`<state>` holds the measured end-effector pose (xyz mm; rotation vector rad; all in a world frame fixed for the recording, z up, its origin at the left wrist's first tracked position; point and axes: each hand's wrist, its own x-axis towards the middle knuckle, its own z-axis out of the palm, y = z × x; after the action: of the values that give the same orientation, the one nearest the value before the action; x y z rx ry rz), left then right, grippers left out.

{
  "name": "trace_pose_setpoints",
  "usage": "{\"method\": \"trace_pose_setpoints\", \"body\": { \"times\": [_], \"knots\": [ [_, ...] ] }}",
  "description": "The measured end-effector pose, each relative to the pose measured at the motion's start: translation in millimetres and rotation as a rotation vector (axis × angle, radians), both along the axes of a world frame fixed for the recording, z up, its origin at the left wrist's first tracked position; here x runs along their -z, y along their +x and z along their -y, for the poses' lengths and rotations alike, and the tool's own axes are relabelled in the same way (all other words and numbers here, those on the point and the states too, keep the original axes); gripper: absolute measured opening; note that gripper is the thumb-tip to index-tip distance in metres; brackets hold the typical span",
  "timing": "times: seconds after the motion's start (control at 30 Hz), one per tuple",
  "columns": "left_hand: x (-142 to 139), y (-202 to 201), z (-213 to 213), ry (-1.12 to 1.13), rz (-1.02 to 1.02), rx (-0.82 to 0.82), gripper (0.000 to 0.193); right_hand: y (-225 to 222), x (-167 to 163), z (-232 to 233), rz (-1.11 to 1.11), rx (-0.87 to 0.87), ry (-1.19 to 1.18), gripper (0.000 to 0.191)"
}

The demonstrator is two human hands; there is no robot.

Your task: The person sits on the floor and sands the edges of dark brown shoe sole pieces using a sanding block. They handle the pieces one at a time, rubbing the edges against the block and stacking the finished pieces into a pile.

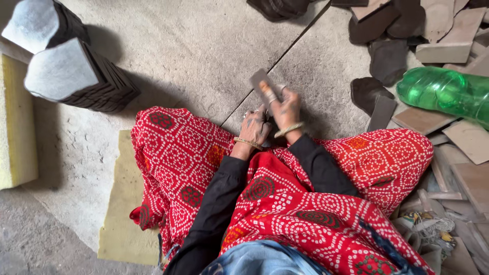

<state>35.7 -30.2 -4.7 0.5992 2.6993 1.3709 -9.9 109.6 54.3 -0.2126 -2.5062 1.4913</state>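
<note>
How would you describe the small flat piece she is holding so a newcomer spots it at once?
Start at the red dotted cloth over the lap and follow the black sleeves to the hands. The right hand grips a thin grey rectangular piece above the floor seam; unlike the brown slabs piled right, it is held up.

A green plastic bottle [448, 92] lies on its side at the right edge, on top of flat brown and grey pieces [433, 122]. It is see-through and bumpy. No label shows on it. There are no signs, boxes or screens here.
</note>
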Motion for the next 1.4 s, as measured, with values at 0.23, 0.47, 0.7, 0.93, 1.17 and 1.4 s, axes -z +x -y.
{"method": "trace_pose_setpoints", "body": {
  "times": [0.23,0.47,0.7,0.93,1.17,1.4],
  "knots": [
    [-5,-3,-5,-0.019,-0.005,-0.018,0.075,-15,14,-4,-0.040,-0.020,-0.304,0.028],
    [-20,-4,-7,-0.006,0.145,-0.042,0.076,0,-11,-2,0.181,0.052,-0.199,0.029],
    [20,-15,-31,0.663,0.556,-0.055,0.054,19,-40,9,0.012,-0.122,-0.154,0.024],
    [22,-7,-29,1.176,0.527,0.147,0.079,23,-59,5,-0.113,-0.071,-0.040,0.030],
    [6,-13,-15,0.622,0.488,0.070,0.060,15,-54,5,-0.004,-0.015,-0.094,0.036],
    [24,-9,-13,0.797,0.514,0.137,0.079,22,-36,-10,0.034,-0.034,0.194,0.037]
  ]
}}
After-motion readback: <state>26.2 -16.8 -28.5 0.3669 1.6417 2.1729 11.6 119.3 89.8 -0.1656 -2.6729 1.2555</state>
